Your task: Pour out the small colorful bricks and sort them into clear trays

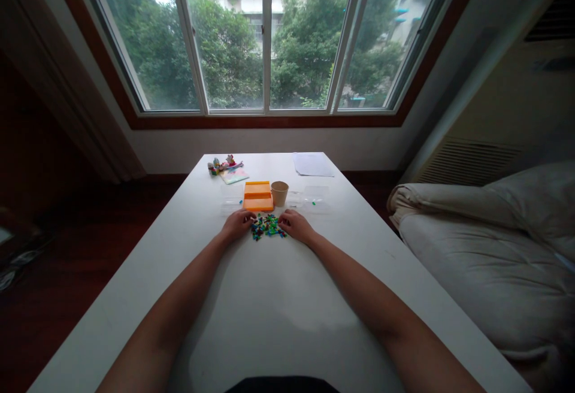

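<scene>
A loose pile of small green, blue and dark pieces (268,226), perhaps beads or tiny bricks, lies on the white table between my hands. My left hand (237,224) rests at the pile's left edge, fingers curved and a little apart. From the other side, my right hand (296,225) reaches the pile's right edge with bent, parted fingers. I see nothing held in either hand, though the fingertips are small in view. Just beyond the pile are an orange tray (258,196) with a raised divider and a brown paper cup (279,194) beside it.
Clear plastic trays (318,196) flank the orange tray and cup, with a few small pieces in them. Small colourful figures (220,165) and a patterned card (234,175) lie at the table's far left. White paper (313,164) lies far right. A padded sofa (485,249) stands right.
</scene>
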The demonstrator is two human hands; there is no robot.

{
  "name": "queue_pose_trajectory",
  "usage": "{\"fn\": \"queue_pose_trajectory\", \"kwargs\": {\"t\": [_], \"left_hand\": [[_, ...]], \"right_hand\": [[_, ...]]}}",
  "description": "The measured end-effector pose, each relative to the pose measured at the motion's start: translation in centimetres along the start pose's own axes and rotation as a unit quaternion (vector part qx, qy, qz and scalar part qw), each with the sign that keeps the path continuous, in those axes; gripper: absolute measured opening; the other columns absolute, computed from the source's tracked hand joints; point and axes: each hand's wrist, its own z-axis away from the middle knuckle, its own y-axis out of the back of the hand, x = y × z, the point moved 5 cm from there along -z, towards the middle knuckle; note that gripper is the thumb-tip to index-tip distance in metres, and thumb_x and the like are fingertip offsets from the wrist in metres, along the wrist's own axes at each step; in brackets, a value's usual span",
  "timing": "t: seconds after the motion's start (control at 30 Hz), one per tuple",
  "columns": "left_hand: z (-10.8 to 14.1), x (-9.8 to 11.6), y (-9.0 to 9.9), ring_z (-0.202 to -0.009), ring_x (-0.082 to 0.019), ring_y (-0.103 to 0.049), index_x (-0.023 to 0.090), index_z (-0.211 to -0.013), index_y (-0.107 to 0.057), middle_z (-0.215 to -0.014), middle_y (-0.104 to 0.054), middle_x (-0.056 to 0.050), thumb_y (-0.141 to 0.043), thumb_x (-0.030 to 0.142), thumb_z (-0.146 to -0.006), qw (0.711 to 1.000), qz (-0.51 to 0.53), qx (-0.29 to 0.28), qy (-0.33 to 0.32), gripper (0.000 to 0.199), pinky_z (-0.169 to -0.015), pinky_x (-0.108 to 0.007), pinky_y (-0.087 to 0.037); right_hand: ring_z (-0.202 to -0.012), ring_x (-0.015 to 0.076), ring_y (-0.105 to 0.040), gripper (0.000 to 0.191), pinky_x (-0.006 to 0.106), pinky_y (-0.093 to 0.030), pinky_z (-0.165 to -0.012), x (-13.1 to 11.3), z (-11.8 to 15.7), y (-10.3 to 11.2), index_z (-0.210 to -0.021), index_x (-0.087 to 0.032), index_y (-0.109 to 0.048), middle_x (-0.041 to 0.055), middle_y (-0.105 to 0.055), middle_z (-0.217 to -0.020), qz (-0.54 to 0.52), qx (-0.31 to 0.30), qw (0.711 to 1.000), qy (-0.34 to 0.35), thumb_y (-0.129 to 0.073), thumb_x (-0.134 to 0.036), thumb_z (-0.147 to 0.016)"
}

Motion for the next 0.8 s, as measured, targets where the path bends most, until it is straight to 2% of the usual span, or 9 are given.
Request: {"fn": "queue_pose_trajectory", "kwargs": {"t": [0.1,0.33,0.5,0.8], "left_hand": [[-0.1,-0.2,0.1,-0.078,-0.016,-0.059,0.023,-0.102,-0.075,-0.093,-0.068,-0.004,-0.058,0.028,-0.087,1.000,0.009,-0.006,-0.002,0.023,-0.072,-0.027,-0.045],[-0.2,-0.7,0.6,-0.074,-0.015,-0.056,0.021,-0.096,-0.076,-0.088,-0.067,-0.003,-0.062,0.030,-0.083,0.996,0.059,-0.062,-0.016,0.021,-0.069,-0.026,-0.044],[0.1,-0.3,0.9,-0.071,-0.014,-0.055,0.021,-0.100,-0.076,-0.086,-0.066,-0.003,-0.063,0.034,-0.083,0.992,0.081,-0.096,-0.026,0.025,-0.066,-0.025,-0.043],[0.1,-0.4,0.5,-0.076,-0.015,-0.056,0.021,-0.095,-0.076,-0.088,-0.066,-0.003,-0.062,0.026,-0.079,0.996,0.058,-0.070,-0.008,0.022,-0.068,-0.025,-0.044]], "right_hand": [[-0.079,0.0154,-0.054,0.005,0.026,-0.040,-0.072,0.3,0.0,0.0,-0.086,-0.020,-0.073,0.0027,-0.064,-0.085,-0.022,0.005,1.000,-0.004,-0.070,-0.018,-0.082],[-0.069,0.0143,-0.057,0.014,0.026,-0.043,-0.065,2.4,0.0,0.6,-0.091,-0.020,-0.070,0.0002,-0.069,-0.079,-0.134,0.067,0.985,-0.090,-0.064,-0.030,-0.084],[-0.070,0.0148,-0.058,0.018,0.026,-0.043,-0.066,3.0,0.1,0.8,-0.093,-0.020,-0.069,-0.0002,-0.068,-0.078,-0.162,0.099,0.977,-0.096,-0.061,-0.030,-0.082],[-0.069,0.0155,-0.056,0.023,0.027,-0.045,-0.066,3.2,0.0,1.0,-0.095,-0.020,-0.072,0.0012,-0.068,-0.079,-0.164,0.109,0.975,-0.107,-0.059,-0.032,-0.081]]}}
